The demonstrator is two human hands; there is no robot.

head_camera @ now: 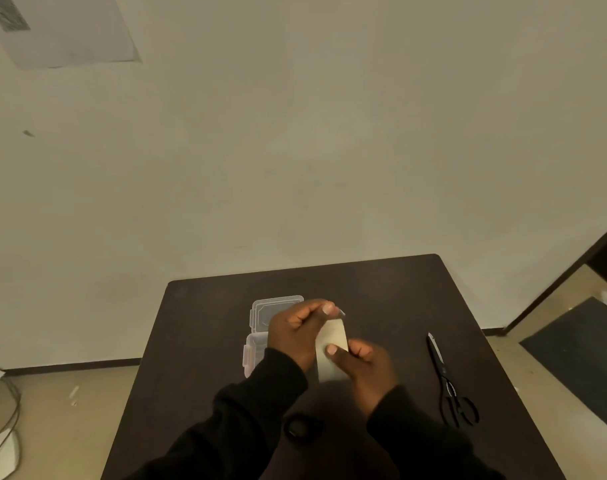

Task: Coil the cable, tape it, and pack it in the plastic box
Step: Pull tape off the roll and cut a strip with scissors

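Observation:
Both hands hold a pale roll of tape above the middle of the dark table. My right hand grips the roll from the near right, thumb pressed on its face. My left hand pinches the tape's loose end just above the roll's top. A clear plastic box stands open behind my left hand, its lid folded back toward the wall. A small black coiled cable lies on the table between my two sleeves, partly hidden in shadow.
Black scissors lie shut on the table's right side, blades pointing away from me. The table's far edge meets a plain wall. On the floor at left lie a grey cable and a white object; a dark mat lies at right.

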